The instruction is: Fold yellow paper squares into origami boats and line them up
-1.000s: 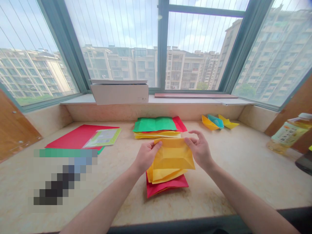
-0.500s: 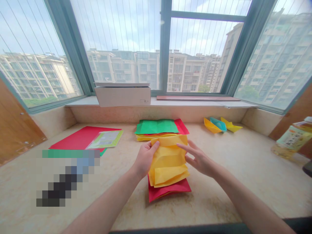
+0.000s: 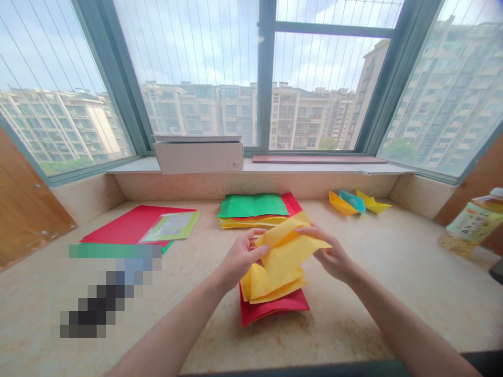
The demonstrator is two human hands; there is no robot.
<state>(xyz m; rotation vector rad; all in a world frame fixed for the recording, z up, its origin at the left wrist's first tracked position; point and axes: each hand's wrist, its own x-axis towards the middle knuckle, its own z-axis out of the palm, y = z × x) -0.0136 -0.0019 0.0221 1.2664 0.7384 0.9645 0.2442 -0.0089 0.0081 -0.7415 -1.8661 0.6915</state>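
Both hands hold a creased sheet of yellow paper [image 3: 288,248], lifted and tilted above a stack. My left hand [image 3: 245,256] pinches its left edge with the thumb on top. My right hand [image 3: 328,251] grips its right side, fingers partly hidden behind the sheet. Below lie more folded yellow papers [image 3: 271,288] on top of folded red paper [image 3: 277,309]. Just beyond the hands rests another pile, with a creased green sheet [image 3: 253,205] over yellow sheets [image 3: 251,222] and a red sheet [image 3: 294,204] sticking out at the right.
Three folded paper boats [image 3: 351,202] stand at the back right. A bottle of yellowish liquid [image 3: 471,220] is at the far right. Red paper [image 3: 121,222] and a clear packet [image 3: 173,226] lie at the left. A white box [image 3: 198,156] sits on the sill. Pixelation covers the left front.
The top yellow sheet has been raised off the stack and turned at a slant. My right hand has closed on its right side and moved right; the left keeps its hold.
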